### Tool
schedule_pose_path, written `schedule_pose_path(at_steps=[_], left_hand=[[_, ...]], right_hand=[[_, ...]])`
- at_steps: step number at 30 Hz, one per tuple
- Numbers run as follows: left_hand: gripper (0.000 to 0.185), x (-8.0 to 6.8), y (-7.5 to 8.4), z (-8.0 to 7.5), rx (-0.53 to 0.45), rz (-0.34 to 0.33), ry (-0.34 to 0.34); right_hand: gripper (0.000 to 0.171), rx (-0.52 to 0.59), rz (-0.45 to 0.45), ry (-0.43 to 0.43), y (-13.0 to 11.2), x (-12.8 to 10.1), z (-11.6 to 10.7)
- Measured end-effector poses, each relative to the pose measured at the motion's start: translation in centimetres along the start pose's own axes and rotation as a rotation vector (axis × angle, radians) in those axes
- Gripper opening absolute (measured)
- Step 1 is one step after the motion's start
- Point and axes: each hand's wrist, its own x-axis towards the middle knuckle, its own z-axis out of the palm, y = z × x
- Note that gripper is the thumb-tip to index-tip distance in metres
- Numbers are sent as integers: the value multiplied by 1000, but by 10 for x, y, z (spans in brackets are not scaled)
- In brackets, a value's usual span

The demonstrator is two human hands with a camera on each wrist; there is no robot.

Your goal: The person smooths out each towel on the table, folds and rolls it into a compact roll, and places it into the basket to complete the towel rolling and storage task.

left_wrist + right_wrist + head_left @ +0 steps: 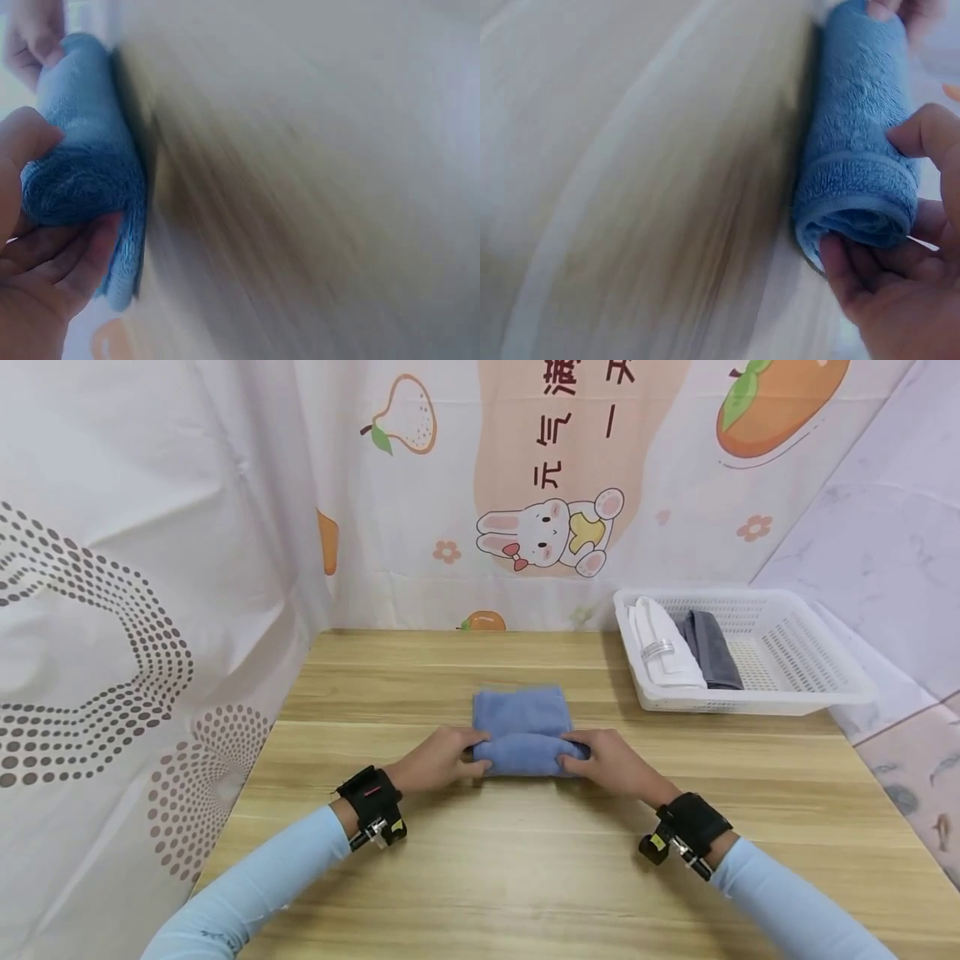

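Note:
A blue towel (521, 727) lies in the middle of the wooden table (480, 877), its near part wound into a roll and its far part flat. My left hand (442, 760) grips the roll's left end, thumb on top and fingers under it; the left wrist view shows that hand (37, 247) around the blue towel's (82, 150) rolled end. My right hand (603, 764) grips the right end the same way. In the right wrist view the right hand (900, 255) curls round the blue towel's (859, 172) open spiral end.
A white perforated basket (787, 693) stands at the table's back right, holding a rolled white towel (663, 647) and a rolled grey towel (711, 647). Printed curtains hang behind and to the left. Black wrist cameras sit on both forearms.

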Motion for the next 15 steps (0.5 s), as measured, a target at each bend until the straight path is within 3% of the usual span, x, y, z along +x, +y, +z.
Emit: schedule_pose_path(at_steps=[5, 9, 12, 15], left_hand=[[34, 0, -4, -3, -201, -123, -51], [41, -1, -5, -4, -336, -238, -83], [27, 0, -4, -3, -406, -294, -75], [18, 2, 0, -2, -404, -268, -5]], right_hand=[[40, 273, 183, -113, 3, -2, -5], [40, 456, 316, -151, 5, -2, -4], [41, 491, 346, -120, 5, -1, -1], [35, 433, 285, -42, 2, -1, 1]])
